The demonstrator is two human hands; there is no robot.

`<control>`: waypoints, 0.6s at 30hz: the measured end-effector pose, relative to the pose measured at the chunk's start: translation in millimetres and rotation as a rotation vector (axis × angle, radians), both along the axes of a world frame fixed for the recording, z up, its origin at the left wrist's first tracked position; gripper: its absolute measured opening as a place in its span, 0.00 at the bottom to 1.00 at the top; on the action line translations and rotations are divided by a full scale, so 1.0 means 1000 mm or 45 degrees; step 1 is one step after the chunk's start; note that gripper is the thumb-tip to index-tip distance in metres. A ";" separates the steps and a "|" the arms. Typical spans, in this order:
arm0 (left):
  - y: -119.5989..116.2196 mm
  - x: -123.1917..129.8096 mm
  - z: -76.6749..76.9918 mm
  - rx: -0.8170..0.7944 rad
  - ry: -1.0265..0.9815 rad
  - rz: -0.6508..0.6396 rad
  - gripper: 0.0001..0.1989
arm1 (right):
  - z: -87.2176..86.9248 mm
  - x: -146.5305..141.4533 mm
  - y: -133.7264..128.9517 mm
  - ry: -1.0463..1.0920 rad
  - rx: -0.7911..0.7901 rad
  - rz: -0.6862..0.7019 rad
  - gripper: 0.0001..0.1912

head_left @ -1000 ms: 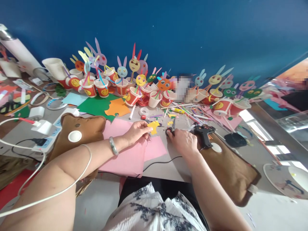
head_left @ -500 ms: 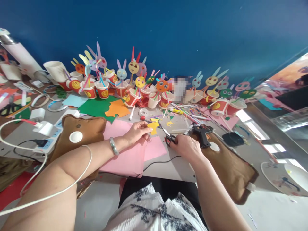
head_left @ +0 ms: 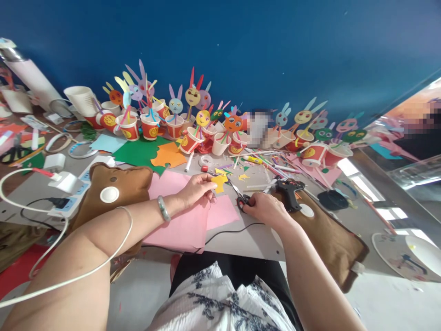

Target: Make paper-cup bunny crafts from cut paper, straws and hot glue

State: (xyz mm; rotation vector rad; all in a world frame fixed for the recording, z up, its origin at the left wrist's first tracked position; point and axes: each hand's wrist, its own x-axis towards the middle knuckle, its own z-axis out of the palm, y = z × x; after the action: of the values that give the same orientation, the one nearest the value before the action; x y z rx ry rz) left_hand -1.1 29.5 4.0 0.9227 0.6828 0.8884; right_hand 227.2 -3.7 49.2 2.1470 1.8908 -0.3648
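Between thumb and fingers, my left hand pinches a small piece of yellow paper with an uneven outline. Black-handled scissors are in the grip of my right hand, their blades pointing up and left toward the yellow paper. The blade tips lie close to the paper's right edge; I cannot tell whether they touch it. Pink paper sheets lie beneath my left hand. A black hot glue gun rests just right of my right hand.
Paper cups with rabbit-faced figures line the wall. Green paper and orange paper lie in front. Markers and scraps surround a yellow marker. Brown cushions flank my arms. A white cable crosses my left forearm; a power strip sits left.
My hands keep nearly the same places, with the yellow paper and scissors still held. The scissor blades look slightly closer together. The camera view shifts a little.
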 end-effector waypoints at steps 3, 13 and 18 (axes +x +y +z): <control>0.001 0.001 -0.001 -0.006 -0.001 0.012 0.12 | -0.003 -0.002 -0.001 -0.016 -0.013 0.012 0.19; 0.000 0.000 -0.003 0.018 0.044 0.004 0.15 | -0.002 -0.002 -0.002 0.076 0.002 0.008 0.14; 0.003 0.000 -0.009 0.081 0.076 0.030 0.18 | 0.000 -0.003 0.003 0.031 -0.053 0.041 0.15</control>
State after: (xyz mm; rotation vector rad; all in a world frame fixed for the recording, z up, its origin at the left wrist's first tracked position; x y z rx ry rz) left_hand -0.9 32.0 -4.9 1.0030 0.7216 0.9107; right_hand 223.8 -0.9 48.7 2.0921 1.9115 -0.4222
